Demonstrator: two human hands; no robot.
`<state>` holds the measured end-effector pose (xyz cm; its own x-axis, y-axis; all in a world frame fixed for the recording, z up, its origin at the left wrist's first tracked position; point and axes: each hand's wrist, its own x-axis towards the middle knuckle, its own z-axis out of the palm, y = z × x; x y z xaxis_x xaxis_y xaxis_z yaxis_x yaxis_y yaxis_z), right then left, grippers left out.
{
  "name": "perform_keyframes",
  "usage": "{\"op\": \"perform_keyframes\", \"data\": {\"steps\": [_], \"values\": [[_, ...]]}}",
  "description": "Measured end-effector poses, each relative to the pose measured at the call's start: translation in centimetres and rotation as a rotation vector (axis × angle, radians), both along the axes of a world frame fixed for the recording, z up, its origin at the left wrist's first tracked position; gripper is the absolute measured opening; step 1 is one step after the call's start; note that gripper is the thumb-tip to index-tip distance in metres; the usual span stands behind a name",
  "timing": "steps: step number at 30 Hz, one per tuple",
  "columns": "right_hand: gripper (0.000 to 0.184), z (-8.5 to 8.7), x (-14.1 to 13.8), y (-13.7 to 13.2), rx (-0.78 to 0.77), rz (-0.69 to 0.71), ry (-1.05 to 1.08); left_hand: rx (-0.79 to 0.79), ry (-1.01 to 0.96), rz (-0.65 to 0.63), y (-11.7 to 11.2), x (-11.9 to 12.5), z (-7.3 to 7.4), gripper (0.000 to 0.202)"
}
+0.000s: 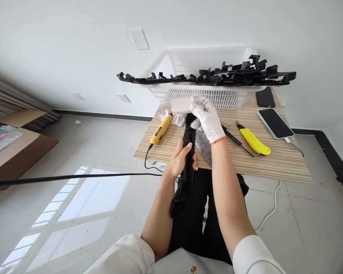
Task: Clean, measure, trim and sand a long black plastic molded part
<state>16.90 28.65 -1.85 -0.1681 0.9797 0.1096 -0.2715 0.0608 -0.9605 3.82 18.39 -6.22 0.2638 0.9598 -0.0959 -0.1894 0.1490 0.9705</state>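
Note:
My bare left hand [177, 163] is wrapped around a long black plastic trim strip [185, 180], which slants from above my lap up over the table edge. My right hand [207, 118] wears a white knit glove with an orange cuff. Its fingers are closed on a flat white rectangular piece [180, 105], just above the strip's far end. I cannot tell whether the white piece touches the strip. Beneath the right wrist lies a speckled grey pad [203, 146], partly hidden. Left of the strip rests a yellow corded hand tool [161, 130].
A white plastic basket [171, 92] stands against the wall, with several black trim strips [231, 78] across its top. To the right lie a yellow utility knife [254, 140], a thin black tool [236, 139] and two phones [276, 123] [265, 97]. A dark cable [74, 177] crosses at left.

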Motion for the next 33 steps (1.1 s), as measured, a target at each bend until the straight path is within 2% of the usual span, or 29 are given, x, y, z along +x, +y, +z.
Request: {"op": "perform_keyframes", "data": {"steps": [3, 6, 9, 13, 16, 19, 23, 26, 30, 33], "values": [[0.033, 0.15, -0.02, 0.02, 0.023, 0.019, -0.014, -0.003, 0.005, -0.01, -0.04, 0.04, 0.02, 0.027], [0.029, 0.15, 0.21, 0.15, 0.033, -0.047, 0.039, -0.004, 0.01, -0.02, -0.1, 0.03, 0.02, 0.025], [0.03, 0.1, 0.3, 0.26, 0.012, 0.026, 0.036, -0.012, -0.004, -0.017, -0.08, -0.03, -0.06, 0.026], [0.03, 0.07, 0.19, 0.21, 0.019, -0.053, 0.068, -0.008, -0.004, -0.016, -0.03, -0.1, -0.19, 0.029], [0.032, 0.05, 0.15, 0.13, 0.021, 0.021, 0.043, -0.014, -0.014, -0.014, -0.02, -0.14, -0.19, 0.029], [0.031, -0.02, 0.11, 0.17, 0.019, -0.052, 0.061, -0.011, -0.015, -0.015, -0.02, -0.13, -0.12, 0.028], [0.033, -0.06, 0.07, 0.22, 0.013, 0.031, 0.027, -0.009, -0.016, -0.015, -0.05, -0.09, -0.04, 0.024], [0.033, -0.02, 0.16, 0.12, 0.026, -0.06, 0.009, -0.015, -0.006, -0.022, -0.05, -0.03, 0.02, 0.024], [0.031, 0.0, 0.41, -0.05, 0.051, 0.064, -0.055, -0.021, -0.005, -0.016, -0.04, -0.01, 0.1, 0.024], [0.03, 0.04, 0.42, -0.07, 0.049, 0.001, 0.001, 0.002, 0.001, -0.023, -0.02, -0.02, 0.07, 0.022]]}}
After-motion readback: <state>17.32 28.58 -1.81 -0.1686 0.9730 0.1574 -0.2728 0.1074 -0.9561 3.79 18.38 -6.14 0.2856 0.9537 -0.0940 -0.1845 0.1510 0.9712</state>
